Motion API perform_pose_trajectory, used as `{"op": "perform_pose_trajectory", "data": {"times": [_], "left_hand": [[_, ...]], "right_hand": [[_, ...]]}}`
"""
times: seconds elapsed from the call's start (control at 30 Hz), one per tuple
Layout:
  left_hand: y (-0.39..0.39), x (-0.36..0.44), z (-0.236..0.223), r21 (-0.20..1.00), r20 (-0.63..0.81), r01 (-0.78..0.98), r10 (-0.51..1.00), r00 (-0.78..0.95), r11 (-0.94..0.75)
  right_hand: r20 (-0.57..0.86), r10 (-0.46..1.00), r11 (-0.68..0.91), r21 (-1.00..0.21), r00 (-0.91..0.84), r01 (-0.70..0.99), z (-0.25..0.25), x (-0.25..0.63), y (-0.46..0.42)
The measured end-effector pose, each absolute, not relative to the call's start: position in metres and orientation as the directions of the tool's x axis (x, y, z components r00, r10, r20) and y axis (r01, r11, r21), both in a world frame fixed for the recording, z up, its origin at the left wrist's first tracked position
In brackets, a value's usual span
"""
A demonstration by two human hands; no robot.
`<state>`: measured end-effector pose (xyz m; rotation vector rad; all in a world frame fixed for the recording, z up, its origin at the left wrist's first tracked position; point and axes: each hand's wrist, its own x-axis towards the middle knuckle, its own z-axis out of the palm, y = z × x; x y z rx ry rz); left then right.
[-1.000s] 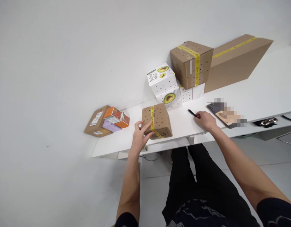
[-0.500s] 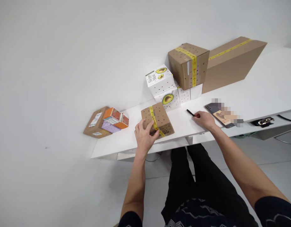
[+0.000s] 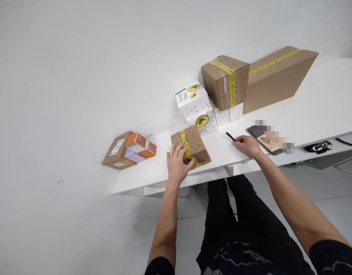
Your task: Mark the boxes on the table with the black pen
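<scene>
A small brown cardboard box (image 3: pixel 194 141) with dark dots and yellow tape lies near the front edge of the white table. On its near left corner rests my left hand (image 3: pixel 177 162), fingers outstretched over the edge and thumb towards the front face. My right hand (image 3: pixel 247 146) is closed round a slim black pen-like object (image 3: pixel 230 136), whose far end points left towards the box. Whether it is a pen or a cutter cannot be made out, since my fingers cover the rest. Right of that hand lies a dark smartphone (image 3: pixel 257 131), partly blurred out.
Stacked white boxes with avocado prints (image 3: pixel 193 105) stand by the wall, with a taped brown carton (image 3: pixel 224 82) and a long carton (image 3: pixel 275 86) to their right. At the left end, an orange box (image 3: pixel 141 144) and a purple box (image 3: pixel 134 156) sit against a labelled carton (image 3: pixel 114 152).
The fingers of my left hand have straightened and shifted slightly right on the box. My right hand keeps its hold, nearly still. The whole view has moved a little.
</scene>
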<state>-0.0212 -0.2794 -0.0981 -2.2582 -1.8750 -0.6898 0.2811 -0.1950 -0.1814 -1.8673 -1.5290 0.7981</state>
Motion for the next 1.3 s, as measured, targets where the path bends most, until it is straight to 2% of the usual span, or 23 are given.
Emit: {"op": "perform_pose_trajectory", "data": {"times": [0.13, 0.23, 0.33, 0.43, 0.5, 0.57, 0.77, 0.83, 0.93, 1.03, 1.13, 1.3], "left_hand": [[-0.278, -0.020, -0.094, 0.180, 0.397, 0.960, 0.908, 0.130, -0.216], [-0.275, -0.021, -0.087, 0.164, 0.346, 0.963, 0.926, 0.148, -0.215], [-0.269, -0.025, -0.080, 0.143, 0.302, 0.960, 0.934, 0.191, -0.242], [-0.262, -0.031, -0.078, 0.149, 0.298, 0.939, 0.920, 0.255, -0.309], [-0.259, -0.035, -0.080, 0.162, 0.311, 0.929, 0.910, 0.273, -0.334], [-0.259, -0.038, -0.084, 0.175, 0.335, 0.920, 0.900, 0.279, -0.350], [-0.260, -0.051, -0.090, 0.232, 0.411, 0.906, 0.880, 0.240, -0.355], [-0.261, -0.056, -0.089, 0.299, 0.449, 0.893, 0.875, 0.179, -0.336], [-0.264, -0.058, -0.084, 0.477, 0.498, 0.829, 0.867, 0.020, -0.293], [-0.273, -0.051, -0.076, 0.678, 0.434, 0.706, 0.886, -0.160, -0.205], [-0.285, -0.036, -0.071, 0.823, 0.297, 0.549, 0.933, -0.202, -0.144], [-0.292, -0.005, -0.082, 0.933, 0.146, 0.352, 0.971, -0.190, -0.072]], "right_hand": [[-0.132, 0.972, -0.200, -0.895, 0.192, 0.397, -0.175, 0.288, -0.198], [-0.195, 0.966, -0.208, -0.976, 0.167, 0.061, -0.168, 0.290, -0.207], [-0.246, 0.968, -0.227, -0.942, 0.052, -0.246, -0.162, 0.279, -0.227], [-0.318, 0.937, -0.349, -0.862, -0.142, -0.367, -0.163, 0.252, -0.256], [-0.338, 0.905, -0.415, -0.832, -0.258, -0.367, -0.167, 0.228, -0.275], [-0.355, 0.886, -0.444, -0.836, -0.299, -0.323, -0.174, 0.203, -0.288], [-0.408, 0.891, -0.451, -0.845, -0.201, -0.286, -0.187, 0.151, -0.298], [-0.397, 0.900, -0.433, -0.859, -0.179, -0.273, -0.185, 0.143, -0.297], [-0.315, 0.940, -0.341, -0.899, -0.134, -0.274, -0.176, 0.138, -0.298], [-0.164, 0.984, -0.177, -0.956, -0.076, -0.235, -0.160, 0.145, -0.302], [-0.061, 0.998, -0.065, -0.988, -0.029, -0.141, -0.141, 0.166, -0.307], [0.017, 1.000, 0.017, -1.000, 0.012, -0.026, -0.116, 0.211, -0.307]]}}
